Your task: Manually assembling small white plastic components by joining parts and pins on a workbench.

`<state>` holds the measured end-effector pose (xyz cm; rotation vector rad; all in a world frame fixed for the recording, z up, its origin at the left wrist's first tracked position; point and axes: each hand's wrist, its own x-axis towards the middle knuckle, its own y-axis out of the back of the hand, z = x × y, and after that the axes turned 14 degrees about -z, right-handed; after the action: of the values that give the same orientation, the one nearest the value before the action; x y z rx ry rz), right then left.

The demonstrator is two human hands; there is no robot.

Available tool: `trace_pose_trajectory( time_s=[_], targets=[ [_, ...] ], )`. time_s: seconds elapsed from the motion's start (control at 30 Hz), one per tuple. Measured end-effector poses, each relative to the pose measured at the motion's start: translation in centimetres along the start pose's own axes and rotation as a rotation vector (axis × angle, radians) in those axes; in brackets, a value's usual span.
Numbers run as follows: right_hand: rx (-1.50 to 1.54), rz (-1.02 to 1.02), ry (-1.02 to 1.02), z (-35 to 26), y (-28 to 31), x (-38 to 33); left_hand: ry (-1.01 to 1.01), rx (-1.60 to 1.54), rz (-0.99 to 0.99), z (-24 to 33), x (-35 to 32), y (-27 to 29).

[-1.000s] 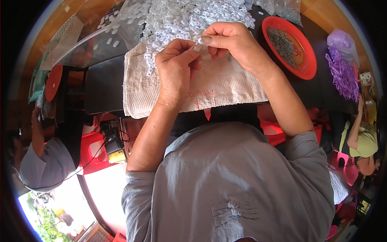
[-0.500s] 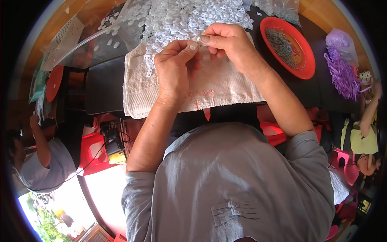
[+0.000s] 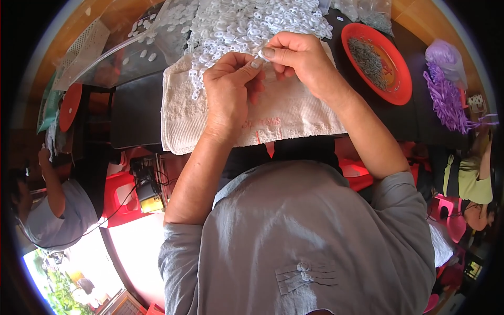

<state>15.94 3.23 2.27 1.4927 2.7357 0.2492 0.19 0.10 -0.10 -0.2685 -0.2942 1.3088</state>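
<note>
Over a beige towel (image 3: 294,113), my two hands meet fingertip to fingertip. A small white plastic piece (image 3: 261,54) sits between them, mostly covered by fingers. My right hand (image 3: 302,63) pinches it between thumb and index finger. Thumb and index finger of my left hand (image 3: 226,92) are pressed together against the same piece, the other fingers curled; whatever else they pinch is hidden. Just beyond my hands spreads a heap of small white oval pieces with holes (image 3: 236,26), some lying on the towel. To the right, a red oval dish (image 3: 401,84) holds many thin grey metal pins (image 3: 367,58).
A dark table (image 3: 136,113) lies under everything. Clear plastic sheeting (image 3: 113,58) with loose white pieces is at left. Purple strips (image 3: 446,100) and a clear bag (image 3: 375,18) lie at right. One co-worker (image 3: 63,202) sits at left, another (image 3: 475,181) at right.
The white piece shows a little more between my fingertips, and my hands have shifted very slightly. At far right, the co-worker's arm has lowered and a purple strand now stretches outward.
</note>
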Motion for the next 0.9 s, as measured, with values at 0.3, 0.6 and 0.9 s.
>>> trace_pose_trajectory(
  time_s=[0.3,0.6,0.9],
  targets=[
    [-0.01,0.008,-0.044,0.7,0.5,0.1,0.018,0.033,0.046,0.3,-0.1,-0.4],
    [-0.974,0.054,0.263,2.9,-0.7,0.1,-0.264,-0.03,0.335,0.3,-0.5,0.1],
    [-1.331,-0.035,0.293,3.0,-1.8,-0.4,-0.191,-0.096,0.325,0.2,-0.5,0.4]
  ],
)
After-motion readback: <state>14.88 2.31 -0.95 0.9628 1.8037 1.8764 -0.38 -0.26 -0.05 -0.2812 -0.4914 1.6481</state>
